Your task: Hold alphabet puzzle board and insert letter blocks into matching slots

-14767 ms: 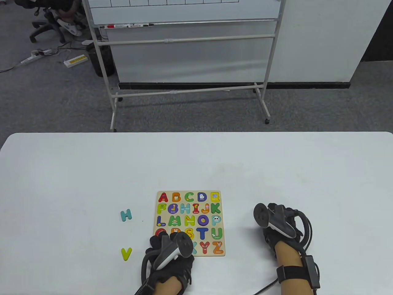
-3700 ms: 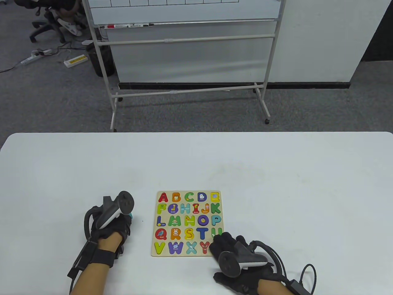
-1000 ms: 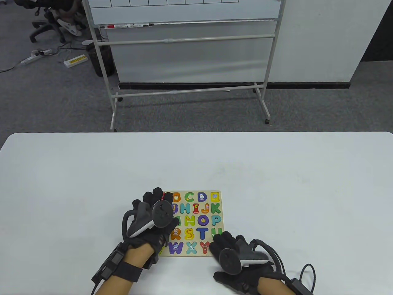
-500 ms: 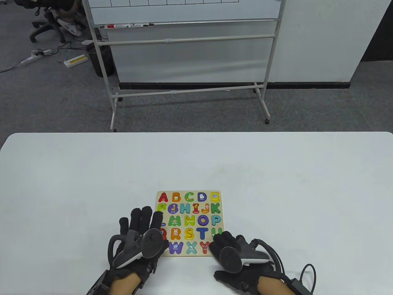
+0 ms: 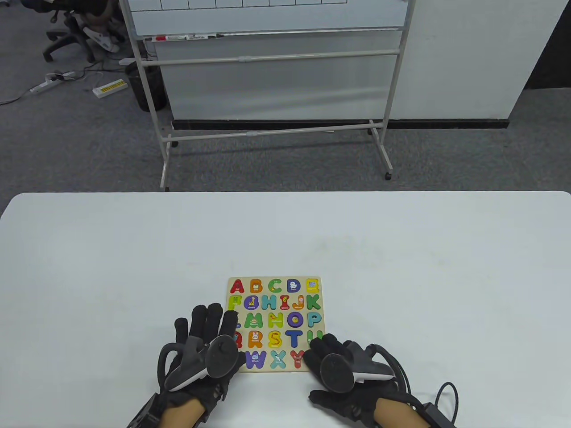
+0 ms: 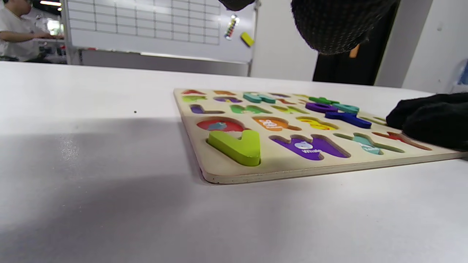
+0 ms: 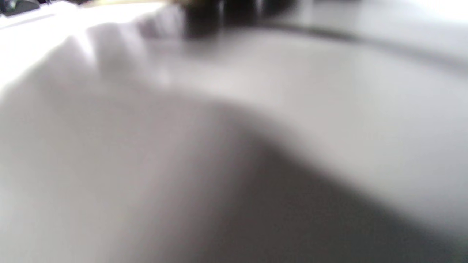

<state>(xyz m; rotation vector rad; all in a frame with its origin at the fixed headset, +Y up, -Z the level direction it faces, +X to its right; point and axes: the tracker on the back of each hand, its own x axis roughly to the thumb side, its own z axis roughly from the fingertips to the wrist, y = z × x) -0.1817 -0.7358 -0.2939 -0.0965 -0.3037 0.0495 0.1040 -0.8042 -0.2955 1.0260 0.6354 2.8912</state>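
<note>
The alphabet puzzle board [image 5: 274, 324] is lying flat on the desk [image 5: 401, 267]. The left hand [image 5: 203, 343], fingers [image 5: 206, 318] spread and empty, is hovering at its left edge; the right hand [image 5: 343, 370] is pressing the near-right corner. Judging by the proud green V [image 6: 236, 146], pressing it flush is what matters now

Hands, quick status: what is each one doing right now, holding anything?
Left hand: fingers spread flat over the puzzle board's left edge, holding nothing.
Right hand: fingers rest on the board's near right corner, steadying it; no letter held.
</note>
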